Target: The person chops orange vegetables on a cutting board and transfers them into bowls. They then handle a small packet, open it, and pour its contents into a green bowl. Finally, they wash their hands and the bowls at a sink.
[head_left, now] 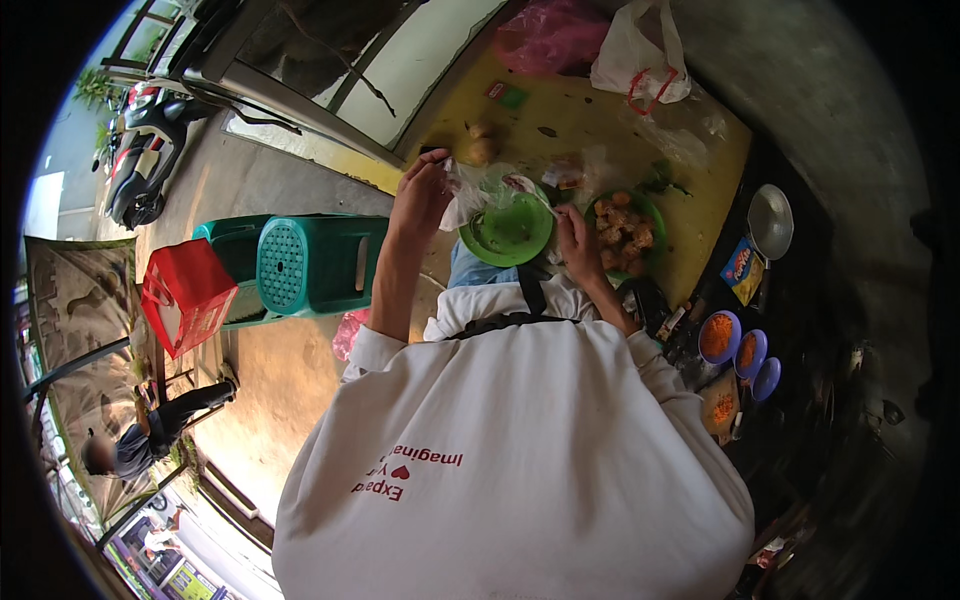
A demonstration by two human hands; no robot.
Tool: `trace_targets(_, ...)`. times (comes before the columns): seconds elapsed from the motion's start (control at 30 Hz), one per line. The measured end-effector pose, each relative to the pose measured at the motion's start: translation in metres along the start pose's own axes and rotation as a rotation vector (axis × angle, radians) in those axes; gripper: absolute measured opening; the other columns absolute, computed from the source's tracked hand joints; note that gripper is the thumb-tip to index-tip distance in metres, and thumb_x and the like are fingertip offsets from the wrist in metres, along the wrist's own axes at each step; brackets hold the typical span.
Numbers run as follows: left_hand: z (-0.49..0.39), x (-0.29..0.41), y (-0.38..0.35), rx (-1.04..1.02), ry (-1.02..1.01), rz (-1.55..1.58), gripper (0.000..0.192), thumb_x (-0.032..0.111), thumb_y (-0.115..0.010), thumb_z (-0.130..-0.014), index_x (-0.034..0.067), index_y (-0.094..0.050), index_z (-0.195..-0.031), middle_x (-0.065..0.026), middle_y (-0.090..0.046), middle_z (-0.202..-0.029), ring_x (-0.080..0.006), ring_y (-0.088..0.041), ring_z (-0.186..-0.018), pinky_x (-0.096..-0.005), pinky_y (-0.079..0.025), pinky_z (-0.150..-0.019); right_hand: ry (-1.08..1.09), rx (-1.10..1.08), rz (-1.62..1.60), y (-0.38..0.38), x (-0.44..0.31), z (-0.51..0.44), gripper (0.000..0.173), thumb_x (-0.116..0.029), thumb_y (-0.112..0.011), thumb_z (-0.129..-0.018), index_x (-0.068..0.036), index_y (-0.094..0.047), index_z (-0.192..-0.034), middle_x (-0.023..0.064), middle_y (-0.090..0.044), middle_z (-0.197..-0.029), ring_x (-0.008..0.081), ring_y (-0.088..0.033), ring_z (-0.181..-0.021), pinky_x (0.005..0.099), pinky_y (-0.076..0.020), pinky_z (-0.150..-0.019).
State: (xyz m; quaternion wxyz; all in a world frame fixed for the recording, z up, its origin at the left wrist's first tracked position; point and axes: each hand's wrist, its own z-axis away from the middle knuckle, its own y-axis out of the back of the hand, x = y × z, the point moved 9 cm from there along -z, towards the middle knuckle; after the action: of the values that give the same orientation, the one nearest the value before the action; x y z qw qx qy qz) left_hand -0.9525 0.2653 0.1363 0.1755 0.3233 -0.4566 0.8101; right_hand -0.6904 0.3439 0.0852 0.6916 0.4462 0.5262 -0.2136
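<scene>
My left hand (426, 187) pinches a clear plastic bag (463, 201) over the left side of a green plate (510, 234). In my right hand (577, 238) is a thin whitish utensil (541, 196), perhaps a spoon; its far end reaches over the plate's upper edge toward a reddish-white item in the plastic. The plate's visible middle is bare. Close to my right hand stands a second green plate (660, 225), heaped with browned, round fried pieces (621, 229).
On the yellow tabletop (600, 124) lie brown round items (481, 146), a pink plastic bag (553, 37) and a white bag (641, 56). Purple bowls (718, 337) with orange shreds and a metal pan (771, 221) are right. Green stools (322, 262) stand left; a person sits beyond.
</scene>
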Motion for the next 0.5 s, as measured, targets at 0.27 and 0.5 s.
trace_targets(0.27, -0.061, -0.002, -0.042, -0.097, 0.063, 0.031, 0.040, -0.001, -0.049, -0.090, 0.003, -0.045, -0.130, -0.0083, -0.057, -0.102, -0.0190, -0.057, -0.080, -0.0311, -0.049, -0.075, -0.295, -0.229, -0.063, -0.042, 0.128, 0.019, 0.023, -0.024, -0.051, -0.098, -0.005, -0.064, -0.101, 0.0042, -0.056, -0.070, 0.0128, -0.052, -0.055, 0.0302, -0.0412, -0.050)
trace_targets(0.5, -0.139, -0.004, -0.049, -0.215, -0.296, -0.403, 0.032, 0.006, -0.056, -0.094, 0.001, -0.052, -0.125, -0.0114, -0.059, -0.109, -0.0205, -0.059, -0.097, -0.0332, -0.048, -0.085, -0.582, -0.297, -0.352, -0.083, 0.181, 0.029, 0.028, -0.027, -0.058, -0.092, 0.000, -0.064, -0.088, 0.0049, -0.056, -0.058, 0.0138, -0.048, -0.038, 0.0313, -0.0388, -0.037)
